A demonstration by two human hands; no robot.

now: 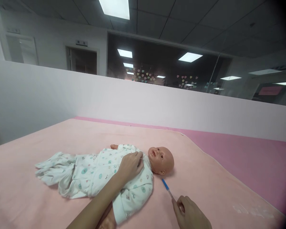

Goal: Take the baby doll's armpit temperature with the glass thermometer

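A bald baby doll [164,159] lies on its back, head to the right, dressed in a white outfit [97,168] with small coloured prints. My left hand [131,163] rests on the doll's chest, its fingers curled and pinched at the neckline of the outfit; the fingertips are partly hidden. In my right hand [190,211], low at the right, is a slim stick [166,185] with a blue end and a thin, clear-looking shaft. Its blue end points up and left, just below the doll's ear and apart from the head. Its exact kind is unclear.
A pale pink blanket [205,184] covers the surface under the doll. Beyond its edge shows a darker pink mat [240,156]. A low white partition [133,101] runs along the back, with windows and a doorway [83,60] behind it.
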